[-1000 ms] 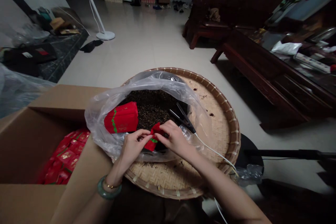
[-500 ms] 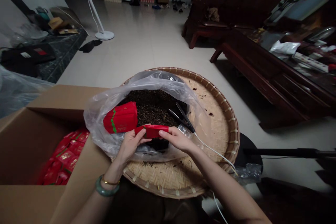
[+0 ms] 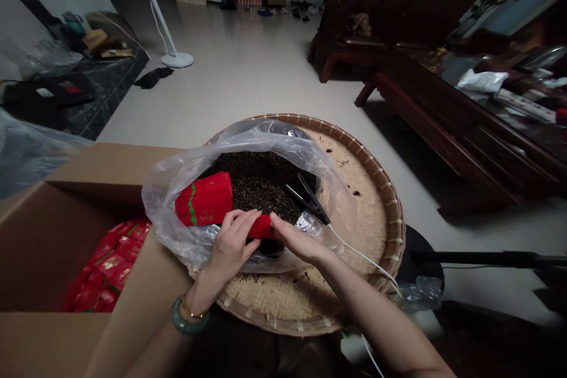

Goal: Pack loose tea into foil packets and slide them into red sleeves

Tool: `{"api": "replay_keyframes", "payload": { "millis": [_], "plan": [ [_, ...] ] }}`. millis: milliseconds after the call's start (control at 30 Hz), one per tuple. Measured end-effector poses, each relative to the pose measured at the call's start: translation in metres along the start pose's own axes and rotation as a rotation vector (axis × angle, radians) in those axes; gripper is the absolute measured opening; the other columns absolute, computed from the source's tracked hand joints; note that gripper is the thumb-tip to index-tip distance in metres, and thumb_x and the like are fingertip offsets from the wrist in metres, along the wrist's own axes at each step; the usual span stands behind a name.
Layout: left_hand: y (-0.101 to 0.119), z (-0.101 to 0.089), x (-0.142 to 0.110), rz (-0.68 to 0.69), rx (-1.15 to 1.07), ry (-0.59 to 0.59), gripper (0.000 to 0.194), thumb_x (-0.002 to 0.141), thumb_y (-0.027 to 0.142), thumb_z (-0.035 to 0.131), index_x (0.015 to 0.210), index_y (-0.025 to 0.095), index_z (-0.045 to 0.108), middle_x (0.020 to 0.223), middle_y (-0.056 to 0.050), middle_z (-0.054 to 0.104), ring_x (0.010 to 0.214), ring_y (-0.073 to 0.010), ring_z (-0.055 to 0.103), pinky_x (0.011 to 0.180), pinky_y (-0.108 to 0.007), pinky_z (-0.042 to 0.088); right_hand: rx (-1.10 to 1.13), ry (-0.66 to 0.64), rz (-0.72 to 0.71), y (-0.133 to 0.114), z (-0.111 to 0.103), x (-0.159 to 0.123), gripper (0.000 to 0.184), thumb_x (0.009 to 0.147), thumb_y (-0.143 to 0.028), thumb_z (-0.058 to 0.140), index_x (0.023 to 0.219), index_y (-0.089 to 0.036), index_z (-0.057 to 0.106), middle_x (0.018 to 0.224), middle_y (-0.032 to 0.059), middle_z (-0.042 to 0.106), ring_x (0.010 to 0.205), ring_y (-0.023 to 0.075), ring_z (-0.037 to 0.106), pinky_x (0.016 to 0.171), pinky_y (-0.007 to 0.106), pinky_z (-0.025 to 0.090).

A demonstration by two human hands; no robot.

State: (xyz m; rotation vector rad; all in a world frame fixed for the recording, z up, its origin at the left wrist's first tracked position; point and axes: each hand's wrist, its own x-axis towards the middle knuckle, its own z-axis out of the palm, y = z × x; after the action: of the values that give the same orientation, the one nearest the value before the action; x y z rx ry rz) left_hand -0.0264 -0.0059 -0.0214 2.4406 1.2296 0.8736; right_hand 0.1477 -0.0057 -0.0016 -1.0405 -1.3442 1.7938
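Note:
Between my two hands is a small red packet [image 3: 261, 227], held over the near side of a clear plastic bag [image 3: 170, 174]. My left hand [image 3: 233, 248] wraps its fingers over the packet's left part. My right hand [image 3: 296, 240] presses against its right end with fingers together. Dark loose tea leaves [image 3: 261, 183] fill the bag. A stack of flat red packets [image 3: 204, 199] with a green strip lies on the leaves at the left. Right of my hands rests a black hand-held sealing iron [image 3: 312, 201] with its two arms apart and a white cord.
A round woven bamboo tray [image 3: 372, 189] bears the bag and scattered leaves. At the left stands an open cardboard box [image 3: 146, 283] with many red packets [image 3: 110, 263]. A lamp stand [image 3: 177, 59] and a dark wooden table [image 3: 425, 112] are beyond.
My left hand has turned palm-down over the packet, and my right fingers have straightened against its end. Less of the red packet shows between my hands.

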Motion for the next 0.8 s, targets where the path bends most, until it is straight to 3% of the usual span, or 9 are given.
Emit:
{"api": "replay_keyframes", "payload": {
  "millis": [167, 233, 300, 367, 433, 533, 667, 800],
  "plan": [
    [-0.006, 0.003, 0.001, -0.080, -0.086, 0.069, 0.045, 0.074, 0.012, 0.060, 0.118, 0.020, 0.054, 0.110, -0.009, 0.065, 0.102, -0.0260, 0.056, 0.089, -0.046, 0.049, 0.054, -0.082, 0.000, -0.012, -0.011, -0.007, 0.067, 0.088, -0.065, 0.027, 0.107, -0.014, 0.066, 0.104, 0.0097, 0.068, 0.105, 0.0200, 0.060, 0.101, 0.042, 0.039],
    [-0.010, 0.002, 0.001, -0.151, -0.138, 0.093, 0.041, 0.071, 0.013, 0.062, 0.112, 0.020, 0.057, 0.105, -0.008, 0.065, 0.097, -0.0240, 0.059, 0.081, -0.041, 0.053, 0.032, -0.012, -0.019, -0.019, -0.022, -0.009, 0.071, 0.091, -0.063, 0.019, 0.107, -0.012, 0.066, 0.100, 0.0127, 0.069, 0.100, 0.0214, 0.063, 0.094, 0.041, 0.045],
    [-0.013, 0.000, 0.000, -0.235, -0.202, 0.119, 0.038, 0.071, 0.016, 0.064, 0.109, 0.020, 0.058, 0.103, -0.007, 0.065, 0.091, -0.0212, 0.061, 0.073, -0.034, 0.056, -0.152, 0.153, -0.062, -0.019, -0.032, -0.008, 0.061, 0.093, -0.057, 0.023, 0.110, -0.013, 0.063, 0.103, 0.0127, 0.068, 0.098, 0.0214, 0.064, 0.087, 0.039, 0.049],
    [-0.015, -0.001, -0.001, -0.305, -0.265, 0.151, 0.037, 0.071, 0.020, 0.065, 0.108, 0.020, 0.059, 0.104, -0.007, 0.064, 0.089, -0.0191, 0.062, 0.069, -0.030, 0.057, -0.523, 0.251, -0.077, -0.011, -0.037, -0.007, 0.041, 0.089, -0.045, 0.047, 0.117, -0.016, 0.059, 0.113, 0.0119, 0.063, 0.104, 0.0227, 0.060, 0.090, 0.040, 0.047],
    [-0.016, -0.002, -0.001, -0.352, -0.304, 0.185, 0.037, 0.072, 0.023, 0.066, 0.107, 0.019, 0.059, 0.105, -0.007, 0.064, 0.089, -0.0185, 0.063, 0.070, -0.030, 0.058, -0.889, 0.198, -0.031, 0.004, -0.033, -0.004, 0.055, 0.077, -0.029, 0.066, 0.127, -0.014, 0.051, 0.124, 0.0171, 0.056, 0.114, 0.0275, 0.053, 0.097, 0.044, 0.042],
    [-0.017, -0.002, -0.001, -0.387, -0.328, 0.227, 0.036, 0.071, 0.025, 0.067, 0.105, 0.017, 0.060, 0.103, -0.007, 0.063, 0.088, -0.0181, 0.063, 0.070, -0.030, 0.059, -1.192, 0.163, 0.031, 0.025, -0.017, 0.000, 0.074, 0.067, -0.020, 0.075, 0.133, -0.006, 0.043, 0.129, 0.0249, 0.047, 0.118, 0.0338, 0.045, 0.098, 0.049, 0.041],
    [-0.017, -0.003, -0.001, -0.407, -0.336, 0.254, 0.034, 0.070, 0.027, 0.067, 0.103, 0.017, 0.060, 0.100, -0.006, 0.062, 0.088, -0.0179, 0.062, 0.070, -0.029, 0.059, -1.239, 0.161, -0.081, 0.032, 0.004, 0.007, 0.069, 0.071, -0.016, 0.071, 0.133, -0.012, 0.042, 0.132, 0.0198, 0.044, 0.117, 0.0300, 0.044, 0.097, 0.046, 0.042],
    [-0.016, -0.003, 0.000, -0.419, -0.337, 0.260, 0.034, 0.071, 0.027, 0.067, 0.103, 0.017, 0.060, 0.100, -0.006, 0.062, 0.088, -0.0175, 0.062, 0.069, -0.028, 0.059, -1.230, 0.135, -0.163, 0.027, 0.012, 0.013, 0.061, 0.073, -0.013, 0.068, 0.129, -0.015, 0.045, 0.134, 0.0177, 0.042, 0.121, 0.0287, 0.040, 0.099, 0.045, 0.039]
  ]
}}
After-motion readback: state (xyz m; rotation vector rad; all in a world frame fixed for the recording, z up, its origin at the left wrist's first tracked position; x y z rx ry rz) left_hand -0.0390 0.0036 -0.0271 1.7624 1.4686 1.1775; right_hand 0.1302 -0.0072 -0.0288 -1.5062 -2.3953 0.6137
